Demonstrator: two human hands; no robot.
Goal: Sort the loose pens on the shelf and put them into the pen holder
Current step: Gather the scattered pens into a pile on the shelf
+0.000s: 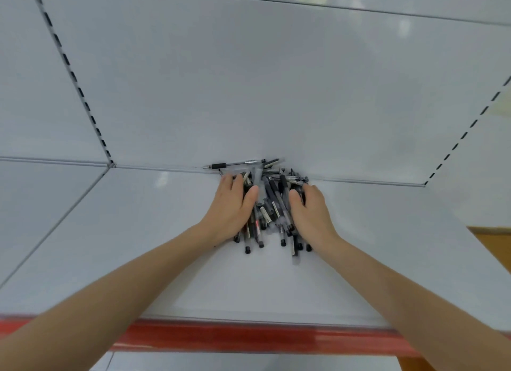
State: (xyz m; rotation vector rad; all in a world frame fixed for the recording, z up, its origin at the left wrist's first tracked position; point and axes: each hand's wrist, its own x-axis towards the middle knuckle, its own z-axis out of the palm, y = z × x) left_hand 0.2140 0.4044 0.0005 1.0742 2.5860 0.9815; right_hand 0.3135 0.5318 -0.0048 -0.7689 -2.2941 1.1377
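A heap of black-and-clear plastic pens [269, 202] is pressed by the flat left hand [235, 207] and gripped (fingers curled) by the right hand [313, 213].

Smooth, glossy white painted-metal shelf [359, 260], faintly mirroring light. Same sheen on the pale grey metal back panel [249, 80]. Heaped slim clear-plastic pens with matt black caps [272, 205]. Glossy red plastic front-edge strip [249, 334], smooth.

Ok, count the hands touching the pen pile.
2. The left hand rests on the left side of the pen pile; the right hand on its right side. None seems hidden.
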